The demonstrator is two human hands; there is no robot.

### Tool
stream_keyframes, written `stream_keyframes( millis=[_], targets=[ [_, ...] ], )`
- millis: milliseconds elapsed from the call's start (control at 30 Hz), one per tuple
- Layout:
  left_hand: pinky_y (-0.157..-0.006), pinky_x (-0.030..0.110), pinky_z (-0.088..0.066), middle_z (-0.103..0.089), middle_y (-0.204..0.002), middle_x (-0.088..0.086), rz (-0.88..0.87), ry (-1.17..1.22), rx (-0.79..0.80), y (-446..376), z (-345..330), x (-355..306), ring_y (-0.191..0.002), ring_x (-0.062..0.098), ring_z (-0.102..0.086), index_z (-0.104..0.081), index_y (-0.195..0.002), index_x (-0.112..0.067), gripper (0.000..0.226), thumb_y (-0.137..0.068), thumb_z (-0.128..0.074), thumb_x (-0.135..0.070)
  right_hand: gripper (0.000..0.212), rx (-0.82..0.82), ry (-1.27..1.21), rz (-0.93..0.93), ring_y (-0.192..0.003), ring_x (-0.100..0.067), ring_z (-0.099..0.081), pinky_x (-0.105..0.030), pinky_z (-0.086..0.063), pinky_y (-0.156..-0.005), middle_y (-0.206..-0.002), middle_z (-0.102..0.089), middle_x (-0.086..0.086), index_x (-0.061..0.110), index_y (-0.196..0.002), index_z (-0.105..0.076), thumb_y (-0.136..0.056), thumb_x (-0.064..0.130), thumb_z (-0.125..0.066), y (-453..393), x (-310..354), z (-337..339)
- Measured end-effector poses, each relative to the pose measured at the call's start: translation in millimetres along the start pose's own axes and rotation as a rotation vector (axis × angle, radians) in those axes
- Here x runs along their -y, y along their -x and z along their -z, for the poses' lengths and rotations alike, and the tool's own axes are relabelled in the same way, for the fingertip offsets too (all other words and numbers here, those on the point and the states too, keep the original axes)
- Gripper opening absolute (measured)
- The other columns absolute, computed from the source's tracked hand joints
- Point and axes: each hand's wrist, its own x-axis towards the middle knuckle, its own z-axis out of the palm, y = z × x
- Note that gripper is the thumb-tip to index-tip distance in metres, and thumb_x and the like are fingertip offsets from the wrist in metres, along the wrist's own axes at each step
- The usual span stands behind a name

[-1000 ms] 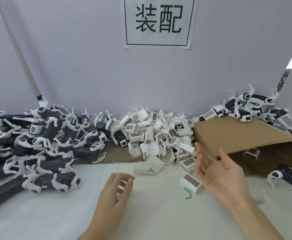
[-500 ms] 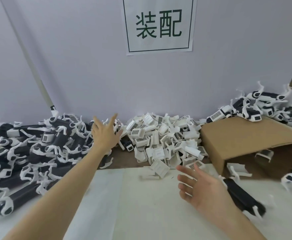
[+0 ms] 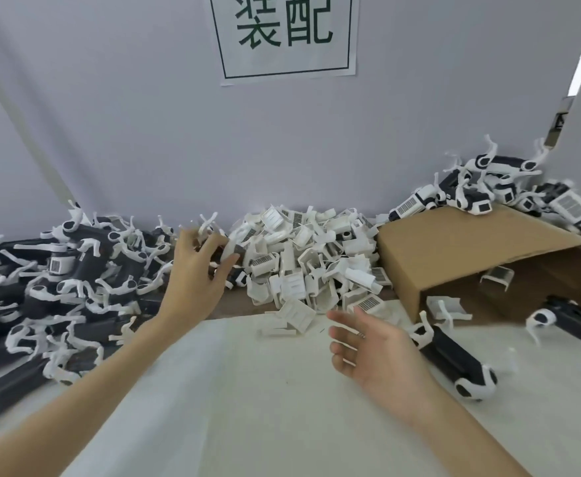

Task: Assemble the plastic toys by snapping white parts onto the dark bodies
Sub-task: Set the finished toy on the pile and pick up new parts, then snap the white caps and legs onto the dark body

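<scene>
Left hand [image 3: 197, 270]: stretched far forward, fingers curled at the right edge of the dark heap, closing around a dark part; grip itself blurred, hold not certain.
Right hand [image 3: 378, 352]: palm up and loosely spread above the table, holding nothing.
Dark bodies [image 3: 62, 287]: long matte black tubes with white curved clips, heaped at far left.
White parts [image 3: 309, 263]: small glossy box-like shells, some with ribbed grilles, piled centre-back against the wall.
Loose toy [image 3: 454, 363]: black body with white rounded end, lying just right of the right hand.
Cardboard box [image 3: 454, 256]: plain brown, tipped on its side, more toys on top.
Table [image 3: 247, 407]: smooth white sheet.
Sign [image 3: 285, 36]: white paper, dark green framed characters "装配".
</scene>
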Motion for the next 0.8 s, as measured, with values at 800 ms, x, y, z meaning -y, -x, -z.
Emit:
stream_keyframes(
  millis=[800],
  targets=[
    [-0.101,0.034,-0.057,-0.074,-0.129,0.008,0.497,1.112,0.135,142.0,-6.2,-82.7,-0.117,0.035,-0.072,-0.046,-0.135,-0.045,0.056,-0.088,-0.075,-0.046,0.051,-0.164,0.725,0.286,-0.077,-0.031,-0.075,-0.043,-0.06,-0.078,-0.101,-0.071,-0.014,0.011,-0.103,-0.075,-0.083,0.058,-0.069,15.9,-31.1,-32.3]
  ],
)
